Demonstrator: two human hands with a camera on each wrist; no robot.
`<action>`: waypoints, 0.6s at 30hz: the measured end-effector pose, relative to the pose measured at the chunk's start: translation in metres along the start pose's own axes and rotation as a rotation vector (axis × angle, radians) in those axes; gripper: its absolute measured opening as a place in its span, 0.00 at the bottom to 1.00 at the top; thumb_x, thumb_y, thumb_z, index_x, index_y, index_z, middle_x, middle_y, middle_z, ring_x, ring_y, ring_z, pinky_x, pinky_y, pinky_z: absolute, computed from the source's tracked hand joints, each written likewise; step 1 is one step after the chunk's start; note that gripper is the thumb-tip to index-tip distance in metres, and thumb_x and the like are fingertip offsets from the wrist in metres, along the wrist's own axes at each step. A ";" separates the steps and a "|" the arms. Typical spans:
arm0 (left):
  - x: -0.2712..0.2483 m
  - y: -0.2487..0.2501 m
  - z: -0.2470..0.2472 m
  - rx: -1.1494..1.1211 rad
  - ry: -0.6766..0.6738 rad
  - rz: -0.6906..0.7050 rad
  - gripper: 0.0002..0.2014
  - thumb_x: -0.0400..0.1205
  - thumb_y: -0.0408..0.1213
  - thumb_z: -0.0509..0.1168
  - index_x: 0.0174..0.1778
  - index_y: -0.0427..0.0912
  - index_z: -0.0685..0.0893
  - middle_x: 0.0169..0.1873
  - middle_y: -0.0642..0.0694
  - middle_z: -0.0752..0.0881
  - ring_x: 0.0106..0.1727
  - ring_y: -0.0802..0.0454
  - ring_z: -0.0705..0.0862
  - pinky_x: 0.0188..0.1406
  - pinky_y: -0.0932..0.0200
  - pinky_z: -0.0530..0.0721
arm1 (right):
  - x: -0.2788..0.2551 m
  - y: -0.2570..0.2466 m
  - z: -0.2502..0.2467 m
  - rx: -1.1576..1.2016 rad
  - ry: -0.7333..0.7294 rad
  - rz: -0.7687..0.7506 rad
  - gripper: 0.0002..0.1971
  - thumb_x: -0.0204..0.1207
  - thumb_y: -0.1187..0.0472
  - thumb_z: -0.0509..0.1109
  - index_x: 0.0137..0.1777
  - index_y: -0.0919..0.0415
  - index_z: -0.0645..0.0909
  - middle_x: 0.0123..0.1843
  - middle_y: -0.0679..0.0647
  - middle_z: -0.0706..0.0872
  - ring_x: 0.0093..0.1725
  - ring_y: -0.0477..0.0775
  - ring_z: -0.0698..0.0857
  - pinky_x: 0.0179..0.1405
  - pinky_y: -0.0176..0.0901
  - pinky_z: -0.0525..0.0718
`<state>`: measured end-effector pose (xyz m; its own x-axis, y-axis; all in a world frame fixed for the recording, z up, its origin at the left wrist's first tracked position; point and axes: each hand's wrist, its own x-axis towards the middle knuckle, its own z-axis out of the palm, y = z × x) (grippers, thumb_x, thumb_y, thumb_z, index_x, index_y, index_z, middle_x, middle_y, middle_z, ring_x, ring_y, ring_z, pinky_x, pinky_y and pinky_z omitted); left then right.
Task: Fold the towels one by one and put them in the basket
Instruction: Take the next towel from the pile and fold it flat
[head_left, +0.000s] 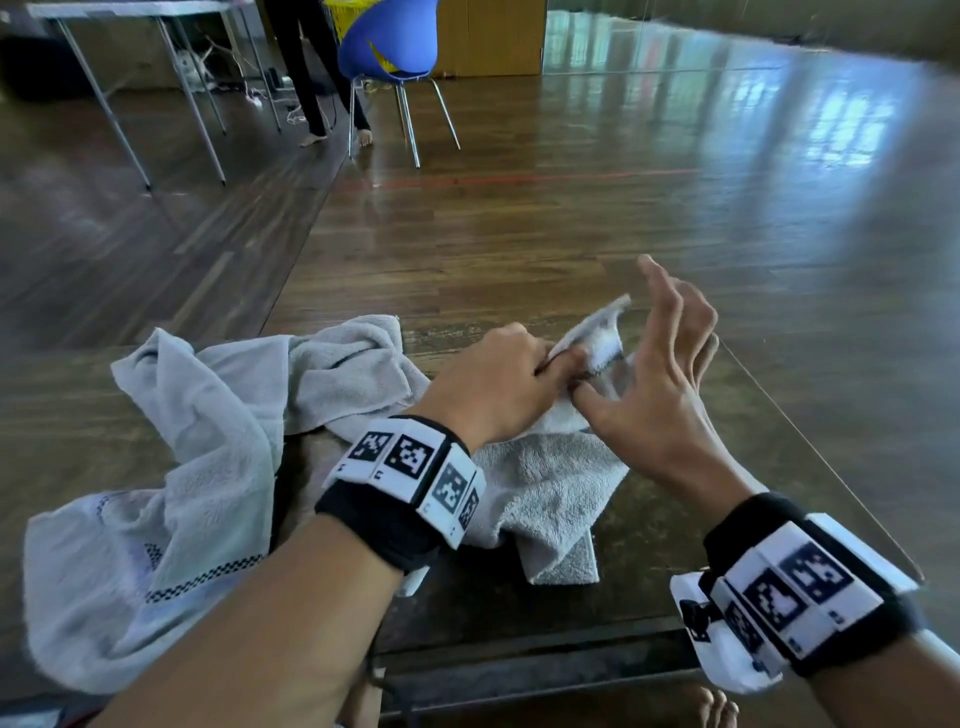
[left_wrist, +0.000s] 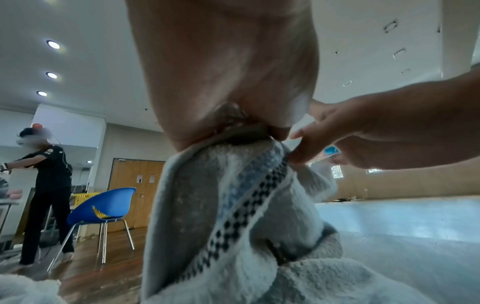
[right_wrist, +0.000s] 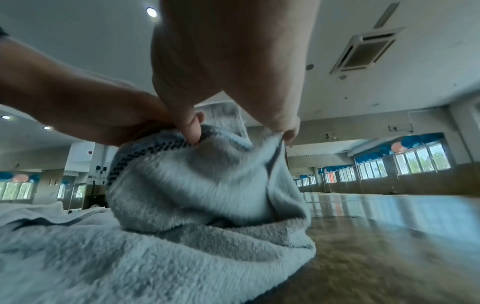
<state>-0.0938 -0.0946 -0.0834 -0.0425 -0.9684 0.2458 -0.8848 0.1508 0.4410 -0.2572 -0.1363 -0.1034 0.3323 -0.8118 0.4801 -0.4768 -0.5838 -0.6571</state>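
Note:
A grey towel (head_left: 550, 493) with a dark checked band (left_wrist: 241, 216) lies bunched on the low dark table (head_left: 654, 551). My left hand (head_left: 550, 364) grips its raised edge in curled fingers, so the cloth hangs from the fist (left_wrist: 246, 125). My right hand (head_left: 618, 332) is just to the right of it with its fingers spread upward. Its thumb (right_wrist: 192, 131) presses on the towel by the band, and one fingertip (right_wrist: 289, 133) touches a fold. A second grey heap of towel (head_left: 197, 447) lies at the left of the table.
The table's right edge (head_left: 810, 447) runs close to my right wrist. Beyond it are wooden floor, a blue chair (head_left: 389, 47) with a yellow basket (left_wrist: 82, 197) behind it, a grey folding table (head_left: 130, 10), and a person standing there (left_wrist: 49, 185).

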 end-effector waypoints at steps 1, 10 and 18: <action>0.000 -0.002 0.001 0.014 -0.048 -0.004 0.28 0.84 0.68 0.46 0.26 0.55 0.74 0.33 0.50 0.78 0.28 0.54 0.80 0.26 0.57 0.73 | 0.000 0.001 0.000 -0.020 -0.020 -0.037 0.49 0.66 0.59 0.78 0.84 0.37 0.58 0.80 0.53 0.59 0.75 0.50 0.55 0.75 0.51 0.57; 0.004 -0.021 -0.024 0.065 -0.010 -0.032 0.07 0.78 0.33 0.69 0.44 0.49 0.91 0.35 0.54 0.85 0.41 0.52 0.86 0.39 0.60 0.79 | 0.007 0.011 -0.018 -0.076 -0.070 -0.061 0.05 0.78 0.59 0.72 0.45 0.50 0.89 0.33 0.41 0.87 0.36 0.45 0.84 0.39 0.48 0.85; -0.005 -0.049 -0.038 0.042 0.281 -0.277 0.11 0.80 0.29 0.63 0.42 0.40 0.91 0.36 0.43 0.90 0.40 0.46 0.86 0.41 0.52 0.83 | 0.013 0.027 -0.029 -0.015 0.141 0.179 0.14 0.85 0.62 0.68 0.37 0.48 0.80 0.26 0.38 0.80 0.29 0.36 0.76 0.25 0.26 0.68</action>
<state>-0.0324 -0.0896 -0.0736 0.3235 -0.8784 0.3518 -0.8637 -0.1222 0.4890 -0.2894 -0.1621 -0.0978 0.1249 -0.8924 0.4337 -0.5306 -0.4294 -0.7308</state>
